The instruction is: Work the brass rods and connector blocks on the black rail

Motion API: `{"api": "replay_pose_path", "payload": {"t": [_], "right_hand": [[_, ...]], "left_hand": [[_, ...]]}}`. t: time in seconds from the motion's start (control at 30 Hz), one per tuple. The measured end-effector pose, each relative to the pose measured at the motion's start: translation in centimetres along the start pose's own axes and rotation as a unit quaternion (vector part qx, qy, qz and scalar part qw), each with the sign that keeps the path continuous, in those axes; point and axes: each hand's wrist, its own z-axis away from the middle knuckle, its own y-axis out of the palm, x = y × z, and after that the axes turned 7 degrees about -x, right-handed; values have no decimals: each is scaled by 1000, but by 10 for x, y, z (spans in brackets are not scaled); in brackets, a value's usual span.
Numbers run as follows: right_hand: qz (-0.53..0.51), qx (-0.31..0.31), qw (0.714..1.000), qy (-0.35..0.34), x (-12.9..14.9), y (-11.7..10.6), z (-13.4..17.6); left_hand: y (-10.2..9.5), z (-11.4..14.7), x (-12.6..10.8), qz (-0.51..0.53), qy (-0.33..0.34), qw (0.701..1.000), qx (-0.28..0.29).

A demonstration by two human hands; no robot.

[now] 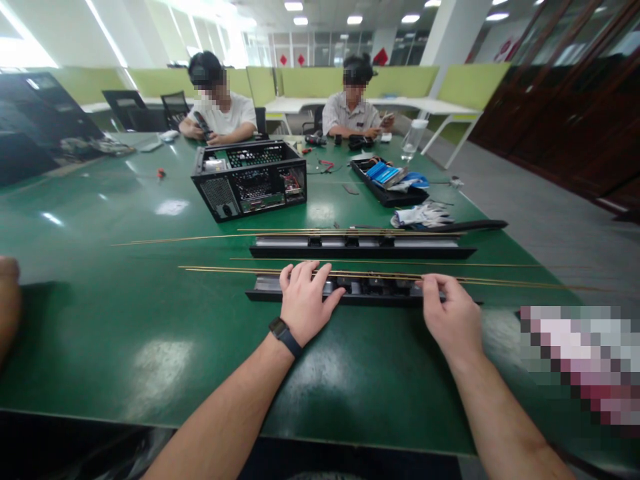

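My left hand (pixel 307 303) rests with fingers spread across the near black-and-grey rail (pixel 270 295), its fingertips over several thin brass-coloured rods (pixel 370 274). Farther right, my right hand (pixel 453 317) pinches these rods between thumb and fingers near the rail's right end. The rods run lengthwise above the rail and stick out past both its ends. How many the right hand holds cannot be made out. A second, similar rail (pixel 360 252) lies parallel behind, with more thin rods along its top. Another loose rod (pixel 490 265) lies between the two rails.
An open computer case (pixel 250 180) stands behind the rails. To its right are a black tray (pixel 385 193) with blue items, white gloves (pixel 425 215) and a clear bottle (pixel 413 141). Two people sit across the green table; another person's hand (pixel 7 300) shows at the left edge.
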Motion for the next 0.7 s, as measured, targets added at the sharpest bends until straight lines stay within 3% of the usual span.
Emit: {"api": "replay_pose_path", "payload": {"t": [0.13,0.23,0.7], "right_hand": [[-26,15,997,-66,4,1,4],[-28,16,997,-75,6,1,3],[53,-24,996,70,-4,-2,-5]], "left_hand": [[0,0,0,1,4,1000,-3],[0,0,0,0,4,1000,-8],[-1,0,-1,-2,1,1000,4]]}}
